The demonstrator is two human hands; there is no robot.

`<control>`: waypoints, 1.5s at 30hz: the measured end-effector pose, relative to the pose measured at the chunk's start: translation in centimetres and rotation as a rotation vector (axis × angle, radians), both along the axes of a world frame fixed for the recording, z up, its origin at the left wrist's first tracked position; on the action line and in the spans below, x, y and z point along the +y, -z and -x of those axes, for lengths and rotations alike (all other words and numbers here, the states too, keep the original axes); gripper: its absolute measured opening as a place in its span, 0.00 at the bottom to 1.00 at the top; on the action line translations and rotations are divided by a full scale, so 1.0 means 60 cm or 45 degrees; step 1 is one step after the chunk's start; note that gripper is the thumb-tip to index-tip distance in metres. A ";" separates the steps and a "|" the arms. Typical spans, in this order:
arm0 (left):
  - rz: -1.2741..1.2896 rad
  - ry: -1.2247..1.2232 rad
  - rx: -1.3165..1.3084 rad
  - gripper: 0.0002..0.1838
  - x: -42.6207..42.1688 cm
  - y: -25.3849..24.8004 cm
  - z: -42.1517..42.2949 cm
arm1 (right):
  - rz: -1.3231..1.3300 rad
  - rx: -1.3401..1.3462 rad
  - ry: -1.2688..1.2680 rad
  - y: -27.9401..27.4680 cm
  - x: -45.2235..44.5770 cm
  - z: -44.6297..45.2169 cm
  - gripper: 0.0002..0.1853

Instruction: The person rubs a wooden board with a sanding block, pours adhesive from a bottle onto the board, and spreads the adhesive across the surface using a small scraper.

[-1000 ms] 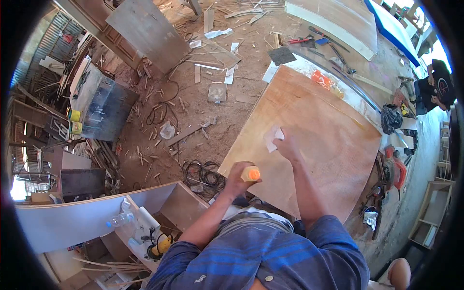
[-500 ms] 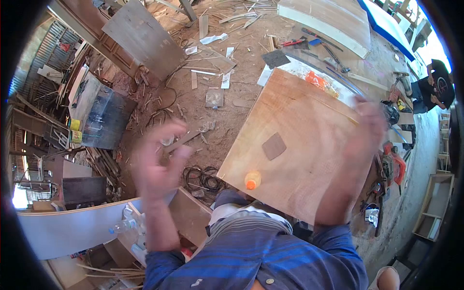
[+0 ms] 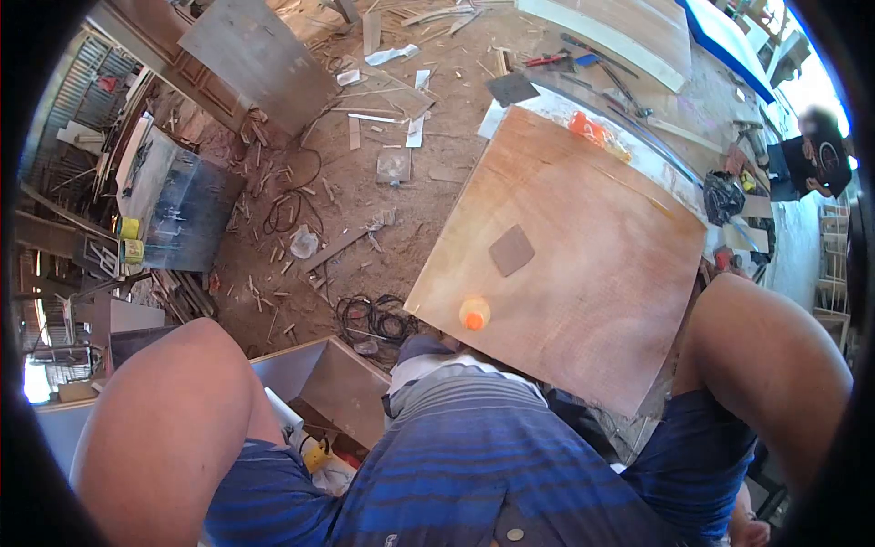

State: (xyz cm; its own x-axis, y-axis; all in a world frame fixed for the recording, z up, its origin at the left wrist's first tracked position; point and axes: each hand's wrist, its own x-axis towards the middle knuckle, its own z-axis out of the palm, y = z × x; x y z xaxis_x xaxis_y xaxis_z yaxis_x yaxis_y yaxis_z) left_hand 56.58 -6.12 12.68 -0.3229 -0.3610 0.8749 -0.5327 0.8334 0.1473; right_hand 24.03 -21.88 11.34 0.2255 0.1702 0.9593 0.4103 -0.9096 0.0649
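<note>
Neither of my hands shows; only my bent, raised arms are seen, one at the lower left and one at the right edge. A wooden panel [image 3: 583,237] lies flat in front of me. On it rests a small brown square sheet [image 3: 512,251], which looks like sandpaper. Near the panel's close edge stands a bottle [image 3: 474,313] with an orange cap, touched by no hand.
Beyond the panel lies an orange-labelled bottle [image 3: 588,129]. Hand tools [image 3: 624,91] and a black bag [image 3: 723,198] are at the right. Coiled cable [image 3: 369,319] and an open wooden box [image 3: 342,392] are nearer. Another person [image 3: 809,164] is at the far right.
My hands have let go of the bottle and the small sheet, moved apart, and risen out of view. The bottle and sheet now lie or stand untouched on the panel.
</note>
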 end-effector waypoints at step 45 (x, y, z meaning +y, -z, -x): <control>0.123 -0.106 0.032 0.20 -0.008 0.016 -0.042 | -0.098 -0.013 0.275 0.040 -0.003 -0.008 0.17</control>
State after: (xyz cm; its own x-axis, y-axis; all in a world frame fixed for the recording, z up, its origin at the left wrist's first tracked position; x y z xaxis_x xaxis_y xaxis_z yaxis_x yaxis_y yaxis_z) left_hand 59.11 -6.61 11.72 -0.2730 -0.2993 0.9143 -0.5979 0.7973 0.0824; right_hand 24.51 -22.06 8.95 0.2391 0.0454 0.9699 0.2049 -0.9788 -0.0047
